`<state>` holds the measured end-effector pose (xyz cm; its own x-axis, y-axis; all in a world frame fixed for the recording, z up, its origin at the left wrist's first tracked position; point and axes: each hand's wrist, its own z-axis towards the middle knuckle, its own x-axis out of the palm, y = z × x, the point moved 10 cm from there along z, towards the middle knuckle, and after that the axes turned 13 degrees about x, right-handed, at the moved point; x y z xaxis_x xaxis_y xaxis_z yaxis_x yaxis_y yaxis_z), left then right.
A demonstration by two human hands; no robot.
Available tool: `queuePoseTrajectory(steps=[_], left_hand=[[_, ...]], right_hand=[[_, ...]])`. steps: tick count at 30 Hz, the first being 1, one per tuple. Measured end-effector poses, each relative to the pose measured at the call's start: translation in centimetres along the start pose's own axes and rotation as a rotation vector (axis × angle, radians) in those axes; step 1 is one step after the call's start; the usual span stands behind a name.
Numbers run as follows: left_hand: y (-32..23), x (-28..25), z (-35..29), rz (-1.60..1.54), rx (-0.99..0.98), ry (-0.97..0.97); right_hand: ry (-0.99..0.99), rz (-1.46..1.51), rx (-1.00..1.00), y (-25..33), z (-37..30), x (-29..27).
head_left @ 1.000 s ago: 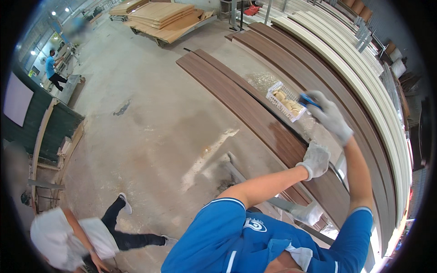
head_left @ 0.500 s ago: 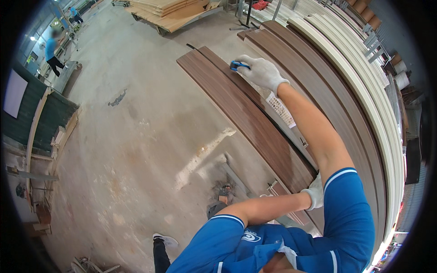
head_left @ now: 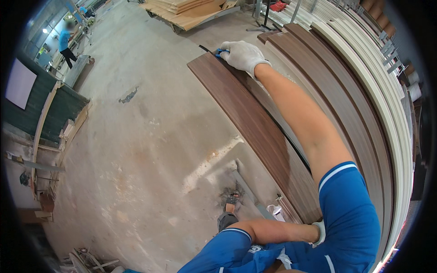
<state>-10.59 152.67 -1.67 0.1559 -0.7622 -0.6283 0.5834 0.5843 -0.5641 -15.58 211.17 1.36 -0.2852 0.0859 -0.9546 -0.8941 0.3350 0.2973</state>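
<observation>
Since 0.5 s ago the right hand (head_left: 243, 57) has moved closer to the far end of the brown board (head_left: 252, 120), and the left hand (head_left: 320, 232) now sits lower, at the board's near end; the board itself slants away from the person, its wood-grain face up, in front of the body; at its far end the right hand, in a pale glove, has its fingers closed round a small blue tool (head_left: 221, 52), right by the tip of a black strip (head_left: 291, 141) that runs along the board's right side and pokes out past its far end; the left hand, gloved too, is mostly hidden behind the blue sleeve (head_left: 348, 204), so I cannot tell whether it grips or merely rests there; to the right of the board lie long brown panels (head_left: 330, 93), with pale lengths (head_left: 371, 82) stacked beyond them; past the board's far end stands a low cart of flat sheets (head_left: 186, 13); well to the left of the board, in the background, 1 co-worker in a light blue top (head_left: 64, 41) stands beside a bench-like trolley (head_left: 77, 70).
</observation>
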Motion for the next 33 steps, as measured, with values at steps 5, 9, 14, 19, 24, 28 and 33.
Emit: queuePoseTrajectory(steps=[5,9,14,19,24,28,33], left_hand=[[-0.4,0.0,0.1,-0.02,0.008,0.004],[-0.4,0.4,0.1,-0.011,-0.004,0.006],[-0.4,1.8,0.5,0.015,-0.002,0.024],[0.6,1.4,0.8,0.123,-0.09,0.036],[1.5,1.3,0.5,0.322,-0.162,0.412],[1.3,-0.8,0.9,0.31,-0.197,0.391],[1.2,-1.2,1.0,0.301,-0.227,0.382]], right_hand=[[0.005,-0.001,0.02,-0.4,0.4,0.6],[-0.01,-0.05,-0.041,0.7,0.7,0.2],[0.011,-0.059,-0.064,-0.3,-0.4,0.2],[-0.016,-0.143,-0.242,-4.7,-9.6,-1.4],[0.029,-0.18,-0.23,-10.9,-23.1,-4.5],[0.058,-0.237,-0.182,-15.6,-31.5,-5.6],[0.086,-0.117,-0.221,-18.5,-39.1,-8.9]])
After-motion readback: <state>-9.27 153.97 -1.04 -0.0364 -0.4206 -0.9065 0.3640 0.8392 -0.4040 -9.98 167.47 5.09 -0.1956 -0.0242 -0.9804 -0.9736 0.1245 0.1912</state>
